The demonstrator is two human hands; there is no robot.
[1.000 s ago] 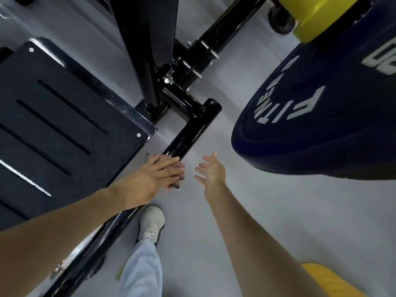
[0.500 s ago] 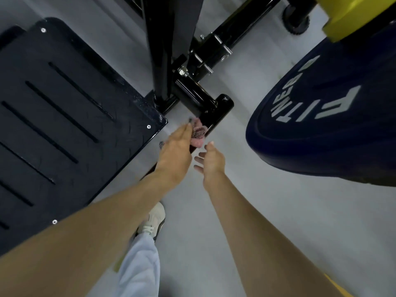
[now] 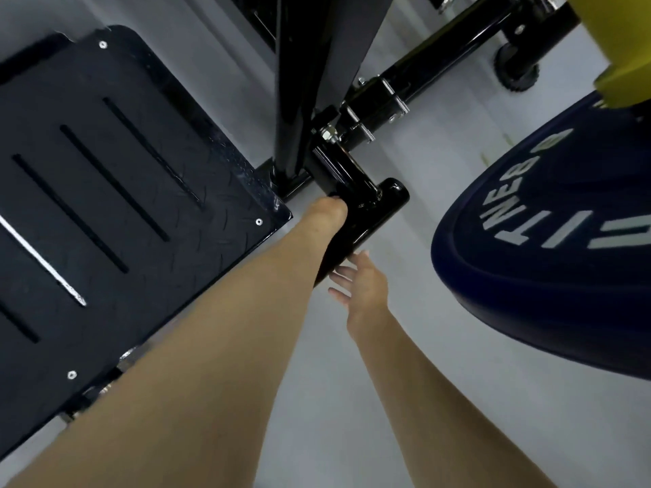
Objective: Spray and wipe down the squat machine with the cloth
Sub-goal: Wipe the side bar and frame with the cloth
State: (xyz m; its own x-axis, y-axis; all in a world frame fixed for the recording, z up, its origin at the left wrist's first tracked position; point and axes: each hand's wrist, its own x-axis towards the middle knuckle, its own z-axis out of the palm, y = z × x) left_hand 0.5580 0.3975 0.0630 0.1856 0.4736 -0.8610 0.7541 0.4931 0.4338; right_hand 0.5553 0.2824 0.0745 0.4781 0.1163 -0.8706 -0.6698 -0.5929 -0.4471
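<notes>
Black glossy steel frame of a squat machine (image 3: 317,82) fills the far middle of the view, seen from above; its short round black foot tube (image 3: 378,209) lies on the pale grey floor (image 3: 440,364), running from near left to far right, and a bolted cross bar meets it from the far side; to the left sits a wide black diamond-textured metal footplate (image 3: 123,206) with long slots and silver corner screws; to the right is a large navy blue rubber weight plate (image 3: 546,294) with white lettering, and a yellow block (image 3: 620,47) shows at the far right corner; a bare left arm reaches in from the near left, and the left hand (image 3: 326,218) rests against the joint where the cross bar meets the foot tube; its fingers bend out of sight over the far side, so whether they grasp anything cannot be told; the right hand (image 3: 364,285) is released, fingers straight and slightly spread, fingertips just beside the near end of the foot tube.
</notes>
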